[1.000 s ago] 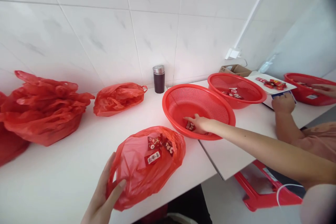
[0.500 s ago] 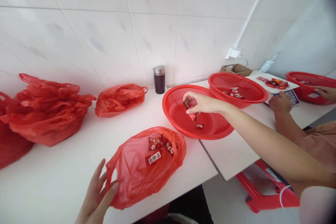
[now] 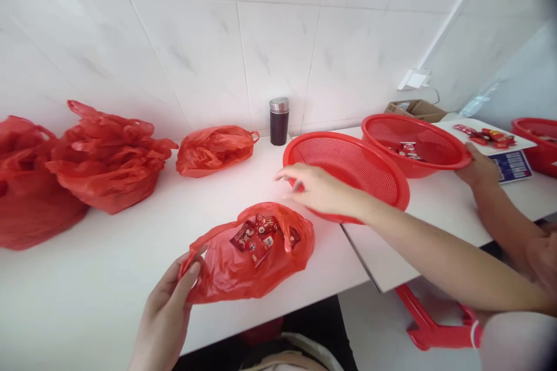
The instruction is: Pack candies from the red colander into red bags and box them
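Observation:
My left hand pinches the left edge of a red plastic bag between thumb and fingers. The bag lies on the white table with its mouth spread, and several small red wrapped packets rest inside it. Just above and behind the bag is my right hand, fingers apart and slightly blurred, with nothing visible in them. Behind that hand stands a red perforated plastic basket, partly hidden by my hand and forearm.
A second red basket holds wrapped packets; a co-worker's hand is at its rim. Filled red bags and a flatter red bag line the left and back. A dark tumbler stands by the wall. The table's front edge is close.
My right hand has let go of red packets and moved left from over the basket toward the bag. My left fingers have closed on the bag's edge. The co-worker's hand has reached the second basket.

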`<state>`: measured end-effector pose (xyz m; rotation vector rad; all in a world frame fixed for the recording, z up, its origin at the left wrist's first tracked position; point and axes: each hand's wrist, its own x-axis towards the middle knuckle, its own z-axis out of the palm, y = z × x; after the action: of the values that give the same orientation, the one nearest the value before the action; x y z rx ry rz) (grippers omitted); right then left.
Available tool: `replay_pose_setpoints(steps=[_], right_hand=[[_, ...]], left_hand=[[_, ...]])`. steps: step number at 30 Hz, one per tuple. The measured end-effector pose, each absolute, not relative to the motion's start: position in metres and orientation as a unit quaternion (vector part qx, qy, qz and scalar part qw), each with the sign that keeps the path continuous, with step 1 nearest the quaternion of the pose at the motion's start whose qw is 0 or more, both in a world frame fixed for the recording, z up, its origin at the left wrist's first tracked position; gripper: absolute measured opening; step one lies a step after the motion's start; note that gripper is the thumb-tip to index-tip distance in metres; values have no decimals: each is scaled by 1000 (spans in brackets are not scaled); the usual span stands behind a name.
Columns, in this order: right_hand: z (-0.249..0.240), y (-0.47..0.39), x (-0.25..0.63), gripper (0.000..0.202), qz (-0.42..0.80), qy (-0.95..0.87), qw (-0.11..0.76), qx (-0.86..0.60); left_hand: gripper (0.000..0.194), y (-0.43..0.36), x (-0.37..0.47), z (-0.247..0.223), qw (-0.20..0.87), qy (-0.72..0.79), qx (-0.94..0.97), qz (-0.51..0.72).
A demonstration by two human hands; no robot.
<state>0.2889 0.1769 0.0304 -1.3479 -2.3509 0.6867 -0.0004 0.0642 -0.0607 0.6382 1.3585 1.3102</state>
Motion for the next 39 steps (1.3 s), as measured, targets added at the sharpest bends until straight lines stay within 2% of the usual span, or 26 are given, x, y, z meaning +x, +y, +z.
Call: replay_pose_setpoints(steps=[2, 3, 5, 9, 12, 14, 17, 19, 20, 22, 25, 28, 30, 31, 34, 36, 37, 39], right_hand=[[26, 192, 322, 32, 165, -801, 110, -565], [20, 197, 337, 35, 147, -777, 34, -611], [2, 203, 363, 36, 160, -744, -58, -647], [-28, 203, 387, 9, 206, -729, -126, -640], [-21, 205, 386, 9, 202, -745, -118, -625], [-1, 205, 376, 3, 172, -760, -81, -621], [31, 191, 341, 10, 148, -791, 62, -590], [43, 175, 309, 13, 199, -823, 149, -511], [45, 166, 292, 15, 228, -839, 158, -468], [42, 151, 262, 22, 228, -873, 136, -409], [30, 140, 242, 27, 142, -931, 34, -334], [29, 138, 251, 23, 109, -954, -87, -264], [38, 141, 264, 10, 82, -955, -121, -259], [45, 143, 269, 6, 61, -955, -124, -263], [67, 150, 279, 19, 12, -950, -103, -296], [73, 150, 276, 15, 14, -948, -69, -311], [71, 147, 273, 21, 27, -951, -50, -303], [55, 135, 261, 49, 63, -963, -22, -262]], left_hand=[[44, 63, -2, -61, 539, 577, 268, 552], [45, 62, -3, -62, 540, 577, 269, 551], [48, 59, -4, -63, 548, 573, 278, 543], [57, 55, -1, -62, 547, 582, 304, 520], [60, 53, 0, -60, 533, 593, 305, 522], [53, 51, -4, -61, 522, 595, 299, 533], [41, 49, -12, -66, 525, 585, 285, 548], [37, 48, -15, -68, 528, 578, 271, 560], [35, 48, -15, -69, 527, 575, 265, 567], [31, 48, -15, -68, 523, 567, 261, 580], [25, 49, -16, -66, 519, 554, 262, 596], [26, 51, -27, -60, 500, 552, 255, 617], [29, 56, -36, -51, 485, 554, 256, 626], [30, 59, -40, -45, 477, 552, 261, 632], [25, 70, -46, -19, 448, 527, 303, 655], [28, 77, -43, -2, 438, 515, 348, 649], [31, 80, -40, 4, 438, 515, 375, 634], [31, 81, -34, 11, 447, 522, 424, 590]])
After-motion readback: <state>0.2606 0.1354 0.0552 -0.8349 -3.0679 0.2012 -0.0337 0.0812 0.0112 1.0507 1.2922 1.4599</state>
